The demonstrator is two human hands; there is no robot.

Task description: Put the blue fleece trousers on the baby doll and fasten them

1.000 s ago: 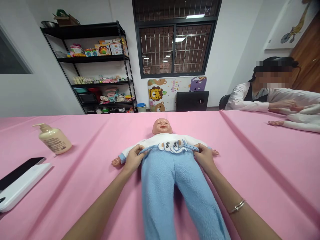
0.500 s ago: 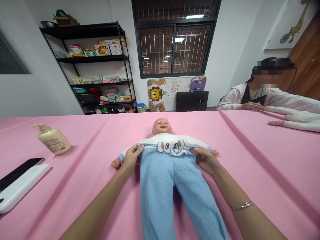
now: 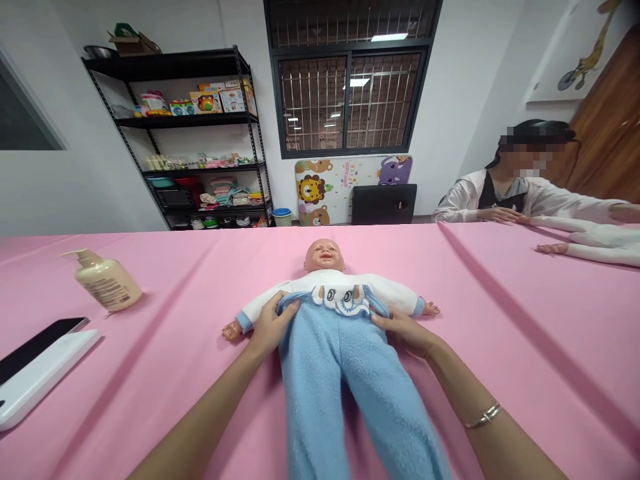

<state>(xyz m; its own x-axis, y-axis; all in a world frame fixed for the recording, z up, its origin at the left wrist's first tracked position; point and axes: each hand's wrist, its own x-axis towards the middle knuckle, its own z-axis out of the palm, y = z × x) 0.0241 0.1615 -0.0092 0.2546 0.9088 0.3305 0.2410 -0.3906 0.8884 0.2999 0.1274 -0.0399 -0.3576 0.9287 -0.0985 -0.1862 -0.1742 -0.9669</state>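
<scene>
Blue fleece pants (image 3: 315,373) are between the two hands, over the lower body of a doll (image 3: 325,255) lying face up on the pink-covered bench (image 3: 170,333). Legs run from the hands toward the wearer and out of frame; feet not visible, so can't confirm how they sit there. Left hand (image 3: 273,323) pinches the waistband (image 3: 303,295) at its side, thumb in front, other fingers mostly behind cloth. Right hand (image 3: 406,328) pinches the opposite side, thumb on the front fabric, some fingers hidden; how tight, can't tell. Band bows slack between them, elephant-face patch (image 3: 340,299) in the middle, slightly tilted. White top (image 3: 327,277) shows just beyond both hands, sleeves spread outward past each one. My read: step in hand is seating the waistband over the top, near done at the front. Next move probably calls for an even pull from both sides, levelling the patch, then checking the back edge, which is hidden. Watch for the top bunching under the band. Pump bottle (image 3: 110,283) and black phone (image 3: 43,340) are well left of the left hand, clear of the work.
</scene>
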